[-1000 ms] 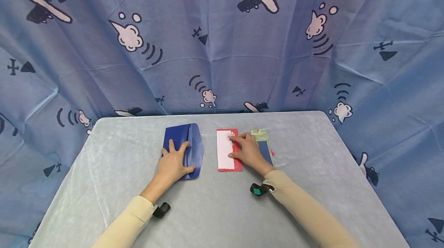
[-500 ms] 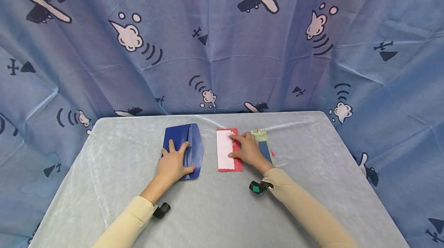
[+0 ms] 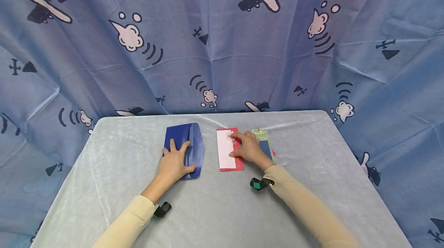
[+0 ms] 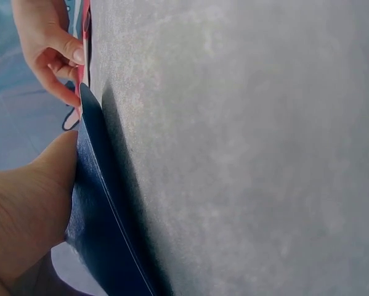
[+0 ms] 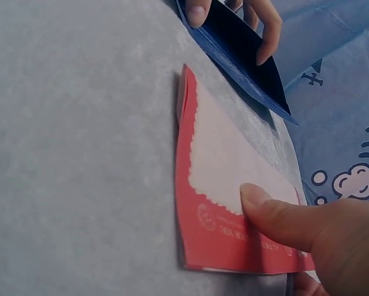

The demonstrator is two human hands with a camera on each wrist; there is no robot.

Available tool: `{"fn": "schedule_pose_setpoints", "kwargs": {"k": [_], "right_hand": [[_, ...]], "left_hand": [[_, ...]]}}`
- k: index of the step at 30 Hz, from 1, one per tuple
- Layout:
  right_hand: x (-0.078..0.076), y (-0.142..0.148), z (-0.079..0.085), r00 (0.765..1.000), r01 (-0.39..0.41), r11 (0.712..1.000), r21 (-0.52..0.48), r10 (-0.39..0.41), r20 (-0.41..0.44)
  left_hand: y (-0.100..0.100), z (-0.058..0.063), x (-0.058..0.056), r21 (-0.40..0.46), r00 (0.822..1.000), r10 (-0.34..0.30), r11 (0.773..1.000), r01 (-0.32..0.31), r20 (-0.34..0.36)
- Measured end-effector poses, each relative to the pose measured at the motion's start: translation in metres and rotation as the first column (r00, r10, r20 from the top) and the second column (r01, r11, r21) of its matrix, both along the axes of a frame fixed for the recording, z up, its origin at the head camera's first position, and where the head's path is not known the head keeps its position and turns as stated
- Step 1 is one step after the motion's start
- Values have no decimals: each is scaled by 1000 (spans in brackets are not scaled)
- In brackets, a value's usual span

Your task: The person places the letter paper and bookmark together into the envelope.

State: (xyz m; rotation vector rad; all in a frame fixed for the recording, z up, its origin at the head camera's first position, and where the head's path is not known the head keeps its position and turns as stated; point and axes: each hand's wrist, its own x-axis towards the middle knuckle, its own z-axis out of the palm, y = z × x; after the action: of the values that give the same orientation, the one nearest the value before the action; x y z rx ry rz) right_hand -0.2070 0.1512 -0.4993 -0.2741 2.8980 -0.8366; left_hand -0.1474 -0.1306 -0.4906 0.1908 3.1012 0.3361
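Observation:
On the table's left lies a dark blue envelope (image 3: 197, 151), its flap folded out to the right. My left hand (image 3: 172, 165) rests over it with fingers spread and thumb near the flap's lower end. To the right is a red card (image 3: 225, 149) with a scalloped white panel and a small floral detail. My right hand (image 3: 249, 148) touches the card's face with thumb and index finger set well apart; the other fingers bend beside its right edge. In the right wrist view the thumb (image 5: 258, 200) lies on the white panel's edge.
Partly under my right hand is a green-and-navy card (image 3: 265, 145), a bit of pink showing at its right side. A pale grey cloth covers the table (image 3: 215, 209). Behind it hangs a blue curtain (image 3: 222, 47) with airplane prints.
Both hands hold almost the same places on the envelope and red card. The head view has shifted very slightly.

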Motion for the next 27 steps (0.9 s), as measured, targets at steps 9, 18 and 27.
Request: {"fn": "schedule_pose_setpoints", "kwargs": {"k": [9, 18, 27], "right_hand": [[-2, 1, 3, 996, -24, 999, -22, 26, 82], [-1, 3, 4, 997, -26, 999, -44, 29, 65], [-3, 13, 1, 999, -53, 982, -180, 52, -13]], "left_hand": [[0, -1, -1, 4, 1000, 1, 1000, -1, 18], [0, 0, -1, 0, 1000, 5, 1000, -5, 20], [1, -1, 0, 0, 1000, 14, 1000, -14, 16]]}}
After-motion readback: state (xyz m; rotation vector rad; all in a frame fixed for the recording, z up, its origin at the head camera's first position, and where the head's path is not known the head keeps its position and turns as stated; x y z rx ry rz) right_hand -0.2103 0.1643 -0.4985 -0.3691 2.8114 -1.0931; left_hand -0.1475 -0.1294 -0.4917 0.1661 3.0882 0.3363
